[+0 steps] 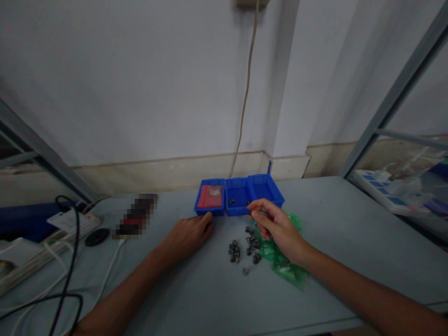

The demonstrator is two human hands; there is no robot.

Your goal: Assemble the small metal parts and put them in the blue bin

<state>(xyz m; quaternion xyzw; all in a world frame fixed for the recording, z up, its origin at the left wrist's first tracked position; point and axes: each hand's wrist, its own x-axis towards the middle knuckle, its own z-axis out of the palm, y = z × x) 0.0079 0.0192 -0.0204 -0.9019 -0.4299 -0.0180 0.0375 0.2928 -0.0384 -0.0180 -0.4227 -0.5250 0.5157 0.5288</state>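
Three blue bins stand side by side: the left bin (198,207) holds a red packet (210,198), the middle bin (239,190) has a few small metal parts inside, and the right bin (265,186) shows a bare floor. My right hand (275,226) is pinched around a small part at the front edge of the middle bin, above a green plastic bag (292,275). My left hand (191,237) rests on the table with curled fingers, just before the left bin; whatever it may hold is hidden. Dark metal fittings (234,252) lie in loose groups between my hands and the bag.
On the left are a blurred-out device (138,217) with a white cable, a round black disc (97,237), a power strip (31,263) and black cables. Metal frame posts rise at both sides. A tray with blue compartments (381,191) sits beyond the right post.
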